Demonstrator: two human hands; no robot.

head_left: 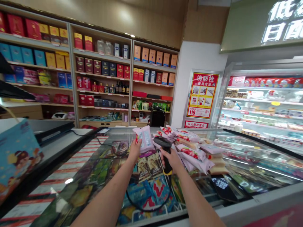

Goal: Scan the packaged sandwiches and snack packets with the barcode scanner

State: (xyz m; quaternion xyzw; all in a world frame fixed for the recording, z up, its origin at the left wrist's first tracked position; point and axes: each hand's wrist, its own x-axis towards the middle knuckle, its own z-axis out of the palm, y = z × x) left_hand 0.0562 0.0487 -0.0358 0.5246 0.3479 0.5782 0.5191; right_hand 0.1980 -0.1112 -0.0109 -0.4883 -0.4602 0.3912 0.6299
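1. Right up close, both forearms reach in over the glass top (94, 186) of a display chest, colourful packs showing through the pane and bright reflections streaking it.
2. Here's a black cable (146, 210), looping below the hands between the forearms.
3. Now the right hand (172, 159): fingers wrapped around the grip of a handheld scanner (163, 142), dark-headed, with a touch of yellow low on the handle.
4. And the left hand (134, 149) has its fingers closed on the side of a pale pink packet (145, 138), held up over the glass, glossy and plump, with small print on its face and a spot of red by the fingers.
5. Crowding in just right of the scanner, it's a heap of packets (189, 153), pink and white wrappers with red patches, overlapping at all angles.
6. Out on the left, a blue cartoon-printed bag (20, 154) stands beside the chest's striped edge.
7. Beyond, shelving (103, 67) runs along the wall, loaded with boxes and bottles; right of it, a red-and-yellow notice (201, 94) marked 119, then a lit, stocked display cooler (262, 108) under a green sign (251, 28) with glowing characters.
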